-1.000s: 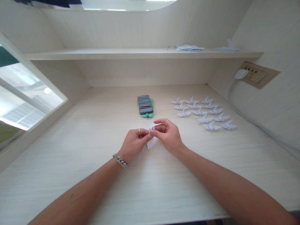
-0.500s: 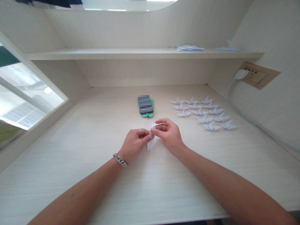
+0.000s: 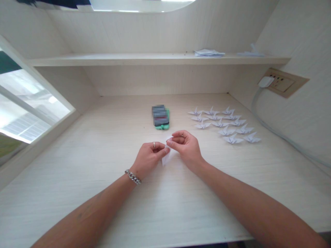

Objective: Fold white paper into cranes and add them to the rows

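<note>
Paper [image 3: 166, 159], white and folded narrow, is pinched between our two hands near the middle of a pale wood tabletop [image 3: 160, 213]. Our left hand [image 3: 148, 155], with a ring [image 3: 154, 145] and a chain bracelet [image 3: 133, 177], has its grip closed on the paper's side, thumb on top. Our right hand [image 3: 188, 148] has its grip closed at the far end, thumb against fingers; the paper's near end points down toward us. We cannot tell whether it touches the tabletop.

Just beyond our hands lies a pixelated dark item [image 3: 160, 117] with a green edge. To the right, white cranes [image 3: 219, 124] stand close together in uneven rows. Behind, a shelf [image 3: 129, 61] carries a flat stack of sheets [image 3: 209, 52]. On the right wall, a white plug [image 3: 266, 81] sits in a socket [image 3: 287, 83], its cord [image 3: 261, 119] trailing toward us.
</note>
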The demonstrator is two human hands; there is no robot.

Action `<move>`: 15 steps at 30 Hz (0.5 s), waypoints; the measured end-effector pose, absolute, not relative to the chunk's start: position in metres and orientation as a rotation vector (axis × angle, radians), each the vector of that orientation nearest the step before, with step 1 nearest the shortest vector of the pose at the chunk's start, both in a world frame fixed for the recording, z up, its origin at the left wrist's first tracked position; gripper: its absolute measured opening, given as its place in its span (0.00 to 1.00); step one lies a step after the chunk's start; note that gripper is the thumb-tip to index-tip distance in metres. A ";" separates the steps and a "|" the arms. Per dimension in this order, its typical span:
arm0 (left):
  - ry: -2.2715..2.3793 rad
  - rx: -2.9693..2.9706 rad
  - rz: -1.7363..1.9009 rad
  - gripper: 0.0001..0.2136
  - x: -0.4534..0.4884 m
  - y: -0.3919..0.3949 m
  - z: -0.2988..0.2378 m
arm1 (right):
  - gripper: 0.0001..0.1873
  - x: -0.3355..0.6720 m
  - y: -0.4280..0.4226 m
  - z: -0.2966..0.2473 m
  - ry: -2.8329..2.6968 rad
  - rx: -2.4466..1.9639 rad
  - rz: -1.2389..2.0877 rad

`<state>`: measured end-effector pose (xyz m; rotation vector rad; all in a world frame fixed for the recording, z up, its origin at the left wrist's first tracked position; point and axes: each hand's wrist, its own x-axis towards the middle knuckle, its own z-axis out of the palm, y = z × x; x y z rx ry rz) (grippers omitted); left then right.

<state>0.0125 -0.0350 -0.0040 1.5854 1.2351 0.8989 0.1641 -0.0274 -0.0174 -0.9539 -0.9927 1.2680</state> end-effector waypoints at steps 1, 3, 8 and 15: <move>1.231 1.579 0.902 0.11 0.013 -0.035 -0.004 | 0.21 0.164 -0.028 -0.018 -0.992 -0.953 1.266; 1.226 1.571 0.906 0.10 0.013 -0.035 -0.004 | 0.21 0.164 -0.028 -0.018 -0.994 -0.948 1.263; 1.235 1.560 0.924 0.10 0.013 -0.036 -0.003 | 0.19 0.163 -0.027 -0.018 -0.992 -0.905 1.284; 1.243 1.587 0.907 0.10 0.012 -0.035 -0.005 | 0.17 0.164 -0.025 -0.019 -0.983 -0.916 1.267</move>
